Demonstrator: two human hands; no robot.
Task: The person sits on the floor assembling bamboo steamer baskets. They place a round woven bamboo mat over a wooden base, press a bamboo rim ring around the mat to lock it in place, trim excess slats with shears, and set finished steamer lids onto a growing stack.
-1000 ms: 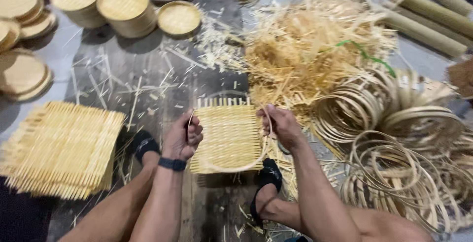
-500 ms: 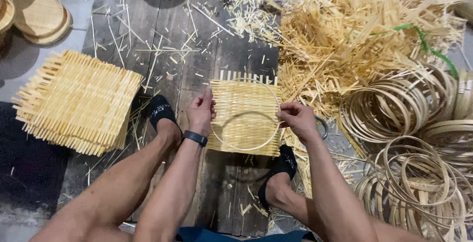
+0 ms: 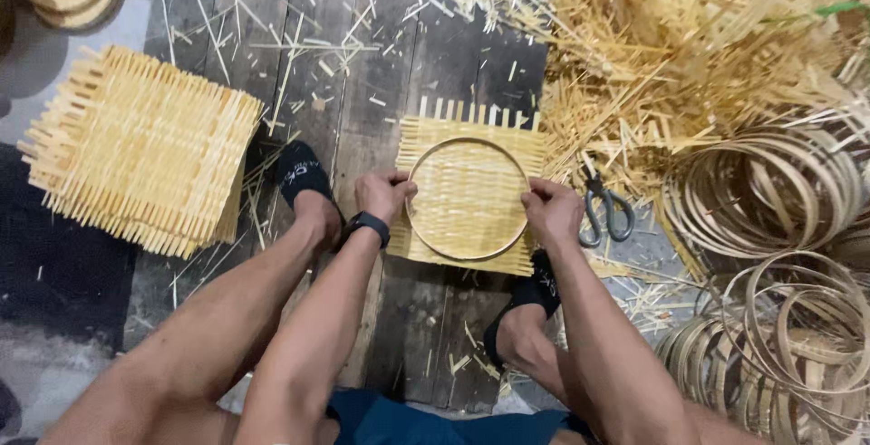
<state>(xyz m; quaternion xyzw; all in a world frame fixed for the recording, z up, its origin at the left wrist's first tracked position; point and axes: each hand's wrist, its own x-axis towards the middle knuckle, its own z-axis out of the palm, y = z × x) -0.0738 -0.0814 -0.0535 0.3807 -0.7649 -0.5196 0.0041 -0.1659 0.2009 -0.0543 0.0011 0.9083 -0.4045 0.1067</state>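
Pale bamboo is everywhere we look: the heap of loose strips (image 3: 689, 37) sprawls beyond our right fingers and further from us, the coiled hoops (image 3: 770, 255) pile up well to the outside of that same hand, and the stack of woven mats (image 3: 136, 150) lies well apart from our left fingers, out past the sandalled foot (image 3: 304, 178). Between our two hands, on the dark wooden planks (image 3: 362, 64), rests the single woven mat (image 3: 467, 137), roughly square, its free strip ends pointing away from us along the far edge and its woven strips running side to side from one hand to the other. On it lies the thin round hoop (image 3: 468, 141), flat, with no long axis to speak of, its ring spanning the gap from our left fingertips to our right ones. Our left hand (image 3: 385, 196) curls its fingers together and pinches the hoop's left rim against the mat; our right hand (image 3: 551, 212) does likewise at the right rim, fingers bunched and closed on hoop and mat edge. Just outside our right fingers, near the mat's corner, lie the scissors (image 3: 605, 209), handles toward us, untouched.
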